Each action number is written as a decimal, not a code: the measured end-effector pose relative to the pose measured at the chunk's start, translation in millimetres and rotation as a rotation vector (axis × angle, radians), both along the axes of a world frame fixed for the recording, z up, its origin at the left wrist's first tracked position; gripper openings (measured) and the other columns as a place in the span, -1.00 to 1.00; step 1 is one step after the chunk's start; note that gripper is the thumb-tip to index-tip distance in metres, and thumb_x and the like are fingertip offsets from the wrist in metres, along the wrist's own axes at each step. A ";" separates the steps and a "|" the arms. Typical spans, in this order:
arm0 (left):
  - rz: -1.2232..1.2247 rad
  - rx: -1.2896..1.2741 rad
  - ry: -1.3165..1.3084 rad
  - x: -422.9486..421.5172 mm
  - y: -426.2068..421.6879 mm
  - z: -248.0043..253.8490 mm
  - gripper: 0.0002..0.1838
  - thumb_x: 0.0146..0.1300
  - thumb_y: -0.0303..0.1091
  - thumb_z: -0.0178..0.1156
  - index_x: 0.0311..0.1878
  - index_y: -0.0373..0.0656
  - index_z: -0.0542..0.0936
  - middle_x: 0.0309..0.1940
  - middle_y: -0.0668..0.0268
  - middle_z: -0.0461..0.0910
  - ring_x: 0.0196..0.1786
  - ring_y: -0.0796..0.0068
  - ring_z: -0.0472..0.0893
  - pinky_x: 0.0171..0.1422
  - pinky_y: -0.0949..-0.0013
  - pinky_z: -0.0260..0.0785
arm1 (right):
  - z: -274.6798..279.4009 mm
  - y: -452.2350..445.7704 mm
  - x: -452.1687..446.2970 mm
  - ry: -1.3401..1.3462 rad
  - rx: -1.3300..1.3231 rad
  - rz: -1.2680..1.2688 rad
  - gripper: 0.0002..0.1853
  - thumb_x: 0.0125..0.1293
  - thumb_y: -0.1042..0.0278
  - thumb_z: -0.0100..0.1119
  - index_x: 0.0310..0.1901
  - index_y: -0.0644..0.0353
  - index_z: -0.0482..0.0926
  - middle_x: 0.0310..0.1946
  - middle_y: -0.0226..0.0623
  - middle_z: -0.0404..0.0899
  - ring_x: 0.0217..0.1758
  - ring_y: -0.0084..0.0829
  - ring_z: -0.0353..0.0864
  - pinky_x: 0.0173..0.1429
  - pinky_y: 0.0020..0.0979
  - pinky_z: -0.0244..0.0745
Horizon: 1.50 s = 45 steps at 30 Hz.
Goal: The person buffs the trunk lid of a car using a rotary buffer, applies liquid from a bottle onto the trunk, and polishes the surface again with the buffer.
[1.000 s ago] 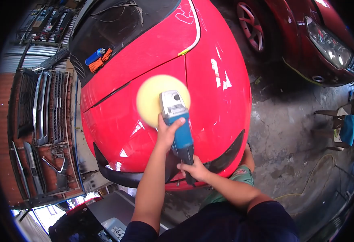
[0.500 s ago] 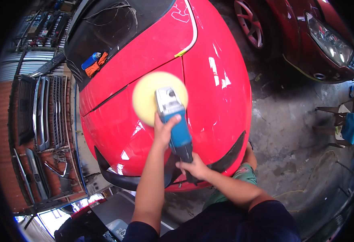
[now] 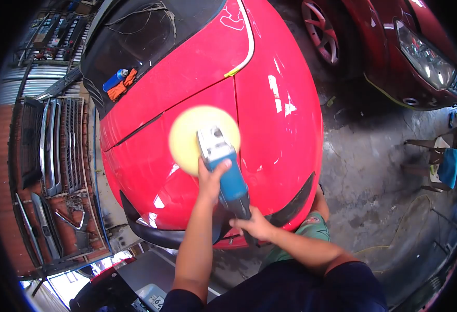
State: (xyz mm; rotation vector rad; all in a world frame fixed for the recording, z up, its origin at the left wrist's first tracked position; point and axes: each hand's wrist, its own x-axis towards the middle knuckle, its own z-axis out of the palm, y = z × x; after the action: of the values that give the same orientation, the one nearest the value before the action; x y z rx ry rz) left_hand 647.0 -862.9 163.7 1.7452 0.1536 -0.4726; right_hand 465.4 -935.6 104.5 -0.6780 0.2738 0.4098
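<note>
A blue angle polisher (image 3: 233, 182) with a silver head carries a round yellow pad (image 3: 184, 140) over the hood of a red car (image 3: 278, 140). The pad's edge is smeared, and its underside is hidden. My left hand (image 3: 210, 179) is closed around the front of the polisher body, just behind the metal head, with the thumb on top. Farther back, my right hand (image 3: 254, 224) wraps around the dark rear handle. Near the windshield, a blue spray can (image 3: 114, 80) lies against an orange cloth (image 3: 120, 92).
To the right stands a dark red car (image 3: 390, 62) on the concrete floor. A chair (image 3: 436, 158) with a blue cloth (image 3: 449, 167) is at the far right. Several car grilles (image 3: 55, 145) hang along the left wall. Behind the red car's nose is a grey vehicle (image 3: 158, 265).
The polisher and both my hands have shifted slightly toward me along the hood. My grip stays the same.
</note>
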 end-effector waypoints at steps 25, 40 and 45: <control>0.012 0.005 0.007 -34.6 18.3 3.6 -0.31 0.27 -0.27 0.59 0.34 -0.24 0.42 0.06 0.12 0.66 0.01 0.33 0.72 0.12 0.23 0.67 | -3.6 23.3 -36.6 0.059 0.095 0.014 -0.74 0.41 0.44 0.49 -0.06 0.24 0.53 -0.41 -0.34 0.65 -0.48 -0.50 0.62 -0.32 -0.37 0.57; -0.068 0.009 -0.029 55.1 -47.0 12.4 -0.21 0.24 -0.21 0.62 0.40 -0.24 0.39 0.12 0.08 0.64 0.03 0.28 0.73 0.09 0.20 0.69 | -7.3 -22.7 53.0 0.023 0.075 -0.080 -0.70 0.38 0.39 0.52 -0.12 0.17 0.49 -0.47 -0.38 0.59 -0.53 -0.50 0.60 -0.39 -0.39 0.49; -0.002 -0.007 -0.029 9.1 -23.2 1.0 -0.21 0.25 -0.23 0.60 0.43 -0.23 0.37 0.15 0.10 0.64 0.10 0.29 0.71 0.19 0.19 0.65 | -12.9 -17.4 10.9 0.026 0.034 0.010 -0.69 0.39 0.39 0.52 -0.02 0.22 0.54 -0.44 -0.39 0.61 -0.48 -0.53 0.61 -0.33 -0.40 0.52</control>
State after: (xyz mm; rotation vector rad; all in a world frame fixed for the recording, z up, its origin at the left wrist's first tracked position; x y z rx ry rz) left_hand 656.2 -886.1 164.8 1.7446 0.1292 -0.4490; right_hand 476.3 -953.0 91.6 -0.6418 0.2874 0.4318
